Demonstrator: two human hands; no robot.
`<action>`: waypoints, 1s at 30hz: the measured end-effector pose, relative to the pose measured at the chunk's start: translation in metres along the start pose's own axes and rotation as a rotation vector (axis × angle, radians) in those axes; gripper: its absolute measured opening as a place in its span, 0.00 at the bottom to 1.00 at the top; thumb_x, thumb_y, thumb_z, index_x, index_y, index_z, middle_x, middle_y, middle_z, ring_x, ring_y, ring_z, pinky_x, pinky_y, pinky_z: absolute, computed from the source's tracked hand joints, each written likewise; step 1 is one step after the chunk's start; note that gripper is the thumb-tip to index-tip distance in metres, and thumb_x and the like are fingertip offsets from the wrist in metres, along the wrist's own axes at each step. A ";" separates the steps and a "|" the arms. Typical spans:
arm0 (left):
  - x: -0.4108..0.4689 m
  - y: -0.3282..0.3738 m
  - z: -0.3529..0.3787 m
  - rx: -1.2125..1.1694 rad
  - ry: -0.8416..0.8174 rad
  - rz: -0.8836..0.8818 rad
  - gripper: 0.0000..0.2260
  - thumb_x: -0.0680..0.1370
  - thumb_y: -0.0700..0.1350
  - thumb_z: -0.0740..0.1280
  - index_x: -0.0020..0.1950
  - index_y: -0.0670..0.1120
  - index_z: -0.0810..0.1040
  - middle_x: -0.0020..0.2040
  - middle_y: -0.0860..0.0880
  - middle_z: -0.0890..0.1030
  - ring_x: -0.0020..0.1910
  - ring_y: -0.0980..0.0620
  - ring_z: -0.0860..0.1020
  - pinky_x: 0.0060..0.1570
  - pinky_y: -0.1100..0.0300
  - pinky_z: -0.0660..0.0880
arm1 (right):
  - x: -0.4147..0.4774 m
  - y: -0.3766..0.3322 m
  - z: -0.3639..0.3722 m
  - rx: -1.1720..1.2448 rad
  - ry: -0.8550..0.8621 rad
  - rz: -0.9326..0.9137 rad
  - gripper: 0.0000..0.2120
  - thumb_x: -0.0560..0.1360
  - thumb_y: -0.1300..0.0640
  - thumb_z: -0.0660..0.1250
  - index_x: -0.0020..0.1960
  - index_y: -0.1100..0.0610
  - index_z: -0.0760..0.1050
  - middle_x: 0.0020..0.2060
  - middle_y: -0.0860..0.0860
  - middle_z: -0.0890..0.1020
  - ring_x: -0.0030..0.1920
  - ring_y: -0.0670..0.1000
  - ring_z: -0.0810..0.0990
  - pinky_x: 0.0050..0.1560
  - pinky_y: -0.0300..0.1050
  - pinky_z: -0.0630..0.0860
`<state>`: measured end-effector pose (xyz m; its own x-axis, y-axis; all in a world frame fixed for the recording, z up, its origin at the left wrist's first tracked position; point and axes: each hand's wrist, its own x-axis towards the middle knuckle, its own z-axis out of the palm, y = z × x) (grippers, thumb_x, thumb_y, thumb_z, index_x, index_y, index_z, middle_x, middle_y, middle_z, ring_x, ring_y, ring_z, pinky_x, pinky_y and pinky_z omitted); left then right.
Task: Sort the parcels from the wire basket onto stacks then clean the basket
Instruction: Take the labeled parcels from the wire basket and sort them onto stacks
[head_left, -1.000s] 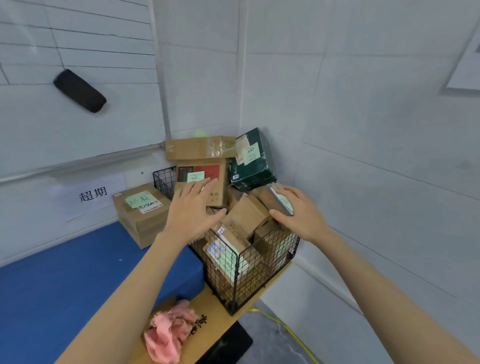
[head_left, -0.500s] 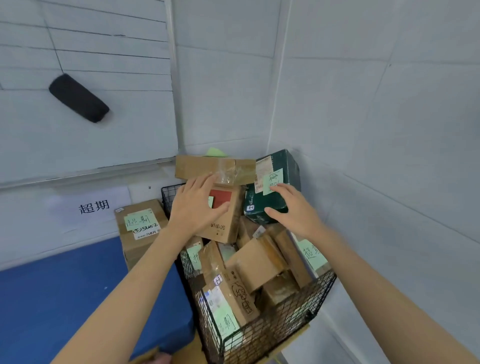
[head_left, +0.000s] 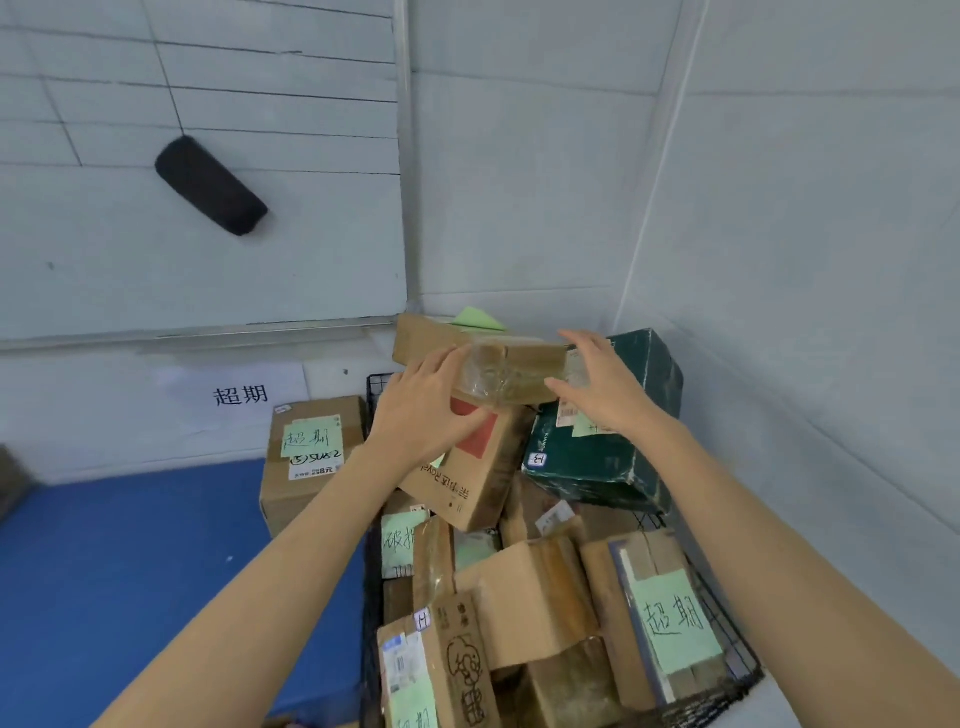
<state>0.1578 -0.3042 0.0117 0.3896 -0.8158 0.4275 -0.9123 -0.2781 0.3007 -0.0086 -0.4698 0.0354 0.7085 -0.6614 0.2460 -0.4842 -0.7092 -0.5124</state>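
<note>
A parcel sorting room is indicated: labelled parcels (head_left: 524, 592) are heaped in a wire basket (head_left: 727, 686), and a printed sign (head_left: 241, 395) is stuck beneath a whiteboard (head_left: 208, 280).

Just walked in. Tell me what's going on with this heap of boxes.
A person is working at a wire basket piled with parcels. Both hands are at the long taped parcel topping the pile: the left hand lies on its front, and the right hand brackets its right end, though a firm grip isn't clear. The parcel sits next to a dark green box. One labelled box stands outside the basket on the blue surface.
</note>
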 end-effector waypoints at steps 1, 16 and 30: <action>0.003 0.004 0.001 -0.003 -0.005 -0.009 0.34 0.75 0.65 0.63 0.78 0.55 0.60 0.75 0.52 0.68 0.70 0.49 0.69 0.67 0.48 0.68 | 0.007 0.004 0.000 0.011 -0.017 -0.013 0.33 0.78 0.51 0.69 0.79 0.52 0.58 0.77 0.52 0.61 0.76 0.54 0.62 0.75 0.53 0.60; 0.033 0.042 0.032 -0.192 0.125 -0.255 0.30 0.73 0.57 0.71 0.72 0.53 0.66 0.70 0.50 0.70 0.56 0.49 0.76 0.45 0.59 0.70 | 0.063 0.031 0.004 0.179 -0.276 -0.128 0.37 0.74 0.44 0.73 0.77 0.50 0.60 0.73 0.51 0.68 0.71 0.54 0.68 0.70 0.54 0.68; 0.002 0.047 0.038 -0.621 0.243 -0.391 0.29 0.67 0.56 0.72 0.64 0.60 0.64 0.60 0.55 0.77 0.58 0.53 0.78 0.53 0.47 0.80 | 0.040 0.017 0.007 0.219 -0.125 -0.256 0.28 0.72 0.46 0.75 0.69 0.48 0.71 0.66 0.49 0.75 0.65 0.51 0.72 0.58 0.43 0.68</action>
<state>0.1110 -0.3378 -0.0063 0.7516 -0.5621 0.3452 -0.4921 -0.1293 0.8609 0.0151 -0.5060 0.0304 0.8567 -0.4240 0.2937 -0.1705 -0.7701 -0.6147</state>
